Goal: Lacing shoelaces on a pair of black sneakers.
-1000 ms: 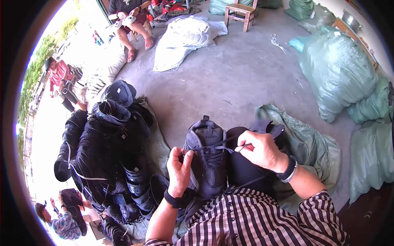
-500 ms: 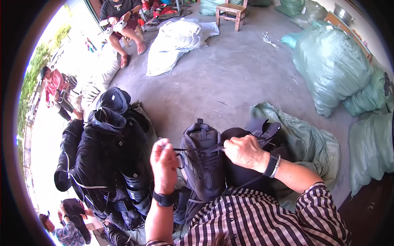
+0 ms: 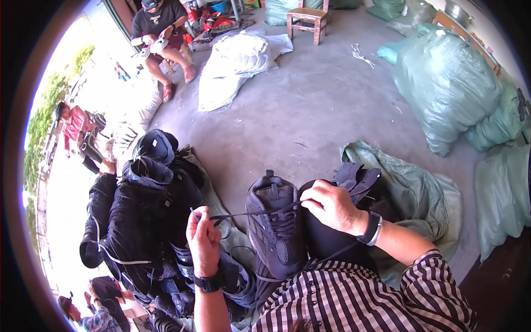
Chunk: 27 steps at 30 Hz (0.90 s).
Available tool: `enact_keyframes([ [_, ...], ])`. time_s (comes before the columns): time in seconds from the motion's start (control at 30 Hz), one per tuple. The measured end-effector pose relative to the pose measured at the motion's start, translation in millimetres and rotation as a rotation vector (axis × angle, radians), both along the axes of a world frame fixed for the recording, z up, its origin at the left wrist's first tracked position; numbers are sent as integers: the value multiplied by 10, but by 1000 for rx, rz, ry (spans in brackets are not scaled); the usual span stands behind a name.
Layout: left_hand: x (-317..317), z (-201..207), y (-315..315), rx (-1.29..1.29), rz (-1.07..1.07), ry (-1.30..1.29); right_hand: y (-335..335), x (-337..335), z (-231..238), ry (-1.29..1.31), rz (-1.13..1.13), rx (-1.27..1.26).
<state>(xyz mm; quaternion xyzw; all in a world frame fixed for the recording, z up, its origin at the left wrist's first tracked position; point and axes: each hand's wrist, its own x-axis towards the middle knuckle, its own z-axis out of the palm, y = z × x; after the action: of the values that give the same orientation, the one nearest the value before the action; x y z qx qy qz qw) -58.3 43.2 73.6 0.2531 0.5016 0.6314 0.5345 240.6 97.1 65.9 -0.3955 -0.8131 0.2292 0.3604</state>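
Observation:
A dark grey-black lace-up boot (image 3: 275, 250) rests upright on my lap, its tongue and heel loop away from me. A thin black shoelace (image 3: 243, 213) stretches across the boot's upper part. My left hand (image 3: 203, 243) pinches one length of it left of the boot, a short end poking up past the fingertips. Just right of the boot's opening, my right hand (image 3: 336, 209) grips the lace between thumb and fingers. Both hands are closed, and each wrist wears a dark band. Another dark shoe (image 3: 358, 180) lies beyond my right hand.
A tall heap of black boots (image 3: 149, 216) stands at my left. A green woven sack (image 3: 412, 193) lies at my right, with large stuffed green bags (image 3: 447, 83) beyond. White sacking (image 3: 235, 63) and a wooden chair (image 3: 306, 23) are farther off. Several people sit toward the left.
My left hand has moved left and slightly down, and more lace now spans between it and the boot. My right hand has shifted slightly right, still gripping the lace.

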Motion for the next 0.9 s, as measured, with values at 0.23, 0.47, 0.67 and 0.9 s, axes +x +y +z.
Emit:
enact_keyframes([
  [0.23,226,6,-133,-128,-103,203,80,-259,-9,-252,299,100],
  [0.47,409,-141,-131,-11,-158,148,0,-221,155,-154,362,-78],
  [0.67,458,-192,-109,91,-85,168,-59,-251,32,-137,293,89],
  [0.9,119,179,2,-17,105,28,-34,-179,-111,-277,246,289],
])
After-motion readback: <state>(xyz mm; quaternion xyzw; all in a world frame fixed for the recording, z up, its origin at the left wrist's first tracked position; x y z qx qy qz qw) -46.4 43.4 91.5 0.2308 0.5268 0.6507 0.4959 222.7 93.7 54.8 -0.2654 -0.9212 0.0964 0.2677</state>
